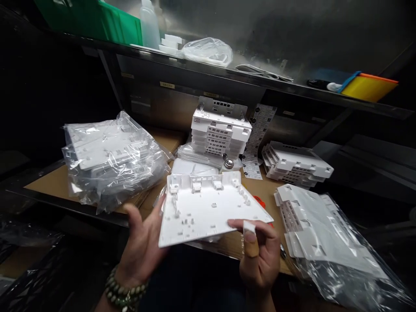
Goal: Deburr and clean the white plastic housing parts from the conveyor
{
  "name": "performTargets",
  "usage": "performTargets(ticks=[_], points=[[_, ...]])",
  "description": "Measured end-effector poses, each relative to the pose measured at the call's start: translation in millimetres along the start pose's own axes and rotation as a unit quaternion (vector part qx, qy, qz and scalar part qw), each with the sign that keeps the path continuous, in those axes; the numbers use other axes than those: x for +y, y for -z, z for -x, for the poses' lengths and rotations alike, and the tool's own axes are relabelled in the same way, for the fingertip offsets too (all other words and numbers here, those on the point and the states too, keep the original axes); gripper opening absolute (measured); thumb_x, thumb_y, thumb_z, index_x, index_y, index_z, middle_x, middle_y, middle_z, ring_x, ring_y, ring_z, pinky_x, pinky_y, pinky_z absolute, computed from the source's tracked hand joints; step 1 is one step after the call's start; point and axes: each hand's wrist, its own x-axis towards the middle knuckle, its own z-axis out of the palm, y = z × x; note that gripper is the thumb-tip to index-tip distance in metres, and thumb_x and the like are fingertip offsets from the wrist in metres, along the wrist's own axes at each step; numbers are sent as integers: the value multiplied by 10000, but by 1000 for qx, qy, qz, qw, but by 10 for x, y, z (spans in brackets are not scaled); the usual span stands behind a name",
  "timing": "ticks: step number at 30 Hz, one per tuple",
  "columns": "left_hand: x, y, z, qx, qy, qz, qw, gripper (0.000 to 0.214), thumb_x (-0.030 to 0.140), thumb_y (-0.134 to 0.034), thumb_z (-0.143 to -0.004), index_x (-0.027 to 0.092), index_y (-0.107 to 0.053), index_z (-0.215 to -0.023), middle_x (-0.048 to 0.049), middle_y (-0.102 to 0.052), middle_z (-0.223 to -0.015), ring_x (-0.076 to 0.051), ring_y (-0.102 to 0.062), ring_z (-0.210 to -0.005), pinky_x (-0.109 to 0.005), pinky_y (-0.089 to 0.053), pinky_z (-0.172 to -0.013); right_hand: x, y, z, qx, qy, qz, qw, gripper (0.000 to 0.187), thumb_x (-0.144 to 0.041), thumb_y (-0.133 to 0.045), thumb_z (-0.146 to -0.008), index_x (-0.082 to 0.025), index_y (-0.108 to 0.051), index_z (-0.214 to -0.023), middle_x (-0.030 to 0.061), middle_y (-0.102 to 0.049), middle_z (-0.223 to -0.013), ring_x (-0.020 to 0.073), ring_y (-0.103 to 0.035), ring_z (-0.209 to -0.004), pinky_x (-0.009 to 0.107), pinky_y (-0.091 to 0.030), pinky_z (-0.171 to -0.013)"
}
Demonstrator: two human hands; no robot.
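Observation:
A white plastic housing cover (198, 212) is tilted in front of me, its inner face with small clips and posts turned up. My left hand (146, 238) is at its left edge, palm up with the thumb spread away; its fingertips are hidden behind the cover. At the near right edge, my right hand (260, 255) is bent around the cover, with the index finger lying on its inner face. The right thumb has a tan wrap, and a small white piece (249, 226) shows at its tip. Beyond the cover stands a stack of similar white housings (221, 130).
Bagged white covers (110, 151) lie on cardboard at left. More housings (297, 162) and a bagged stack (328, 225) stand at right. A printed label strip (258, 138) hangs behind a small metal-lidded jar (228, 163). Overhead, a shelf (201, 67) carries a green bin (120, 24) and bottle (149, 26).

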Motion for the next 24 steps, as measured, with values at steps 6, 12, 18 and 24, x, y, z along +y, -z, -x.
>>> performTargets(ticks=[6,12,18,24], points=[[-12,-22,-99,64,142,105,982,802,42,-661,-857,195,-362,-1586,-171,-694,-1388,-360,-611,-1335,-573,-463,-1160,126,116,93,-141,-27,-7,990,157,-255,-629,-991,-272,-685,-1136,62,-781,-1073,204,-773,-863,327,-641,-670],[-117,-233,-95,113,41,124,985,647,126,-616,-963,294,-424,-1557,-90,-722,-1363,-294,-671,-1267,-503,-514,-1132,-242,-188,151,-235,89,69,965,264,-119,-723,-897,-243,-757,-1128,64,-733,-974,184,-745,-854,260,-635,-721],[-89,-317,-42,136,32,129,982,507,285,-598,-1019,338,-494,-1512,-91,-710,-1384,-297,-686,-1243,-501,-520,-1120,-313,-410,279,-260,105,73,957,213,-74,-701,-905,-173,-730,-1091,74,-723,-908,174,-730,-781,260,-612,-697],[-96,-333,-4,141,4,112,984,495,280,-612,-1013,339,-521,-1497,-86,-713,-1382,-281,-657,-1285,-479,-483,-1150,-303,-358,298,-262,124,80,954,241,-25,-696,-897,-149,-738,-1099,86,-712,-913,168,-713,-790,258,-596,-712]])
